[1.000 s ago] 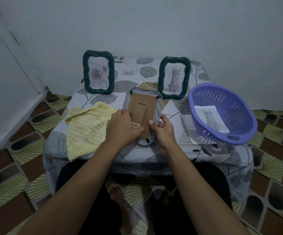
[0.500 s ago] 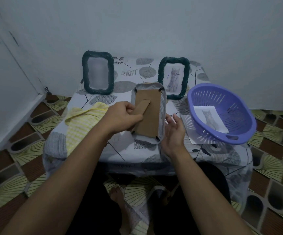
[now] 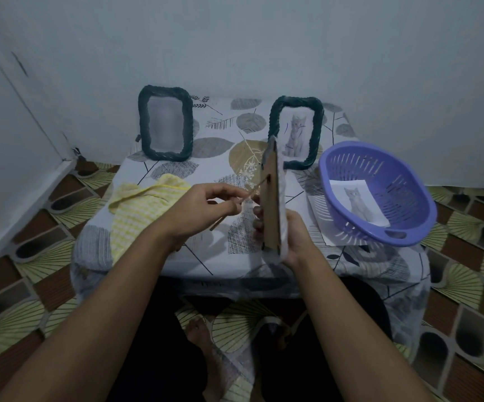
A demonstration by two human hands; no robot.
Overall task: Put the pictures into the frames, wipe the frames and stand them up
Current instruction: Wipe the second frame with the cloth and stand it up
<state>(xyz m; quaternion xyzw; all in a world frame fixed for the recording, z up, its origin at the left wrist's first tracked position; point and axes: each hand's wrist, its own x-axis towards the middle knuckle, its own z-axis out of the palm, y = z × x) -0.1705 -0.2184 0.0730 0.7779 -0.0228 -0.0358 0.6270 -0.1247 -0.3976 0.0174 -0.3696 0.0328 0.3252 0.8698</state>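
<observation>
Over the table (image 3: 206, 262), right hand (image 3: 296, 239) grips the frame (image 3: 272, 204); left hand (image 3: 203, 207) pinches its stand (image 3: 256, 189)

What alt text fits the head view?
The right hand holds a picture frame edge-on while the left hand pinches its cardboard stand. A yellow cloth, two standing green frames and a purple basket surround them.

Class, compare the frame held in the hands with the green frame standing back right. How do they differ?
The held frame has a pale rim; the green frame has a dark twisted one.
The held frame is gripped edge-on in the right hand; the green frame stands on the table, facing us.
The held frame shows its cardboard back, the left hand pinching its stand; the green frame shows a cat picture.
Both are upright.
</observation>
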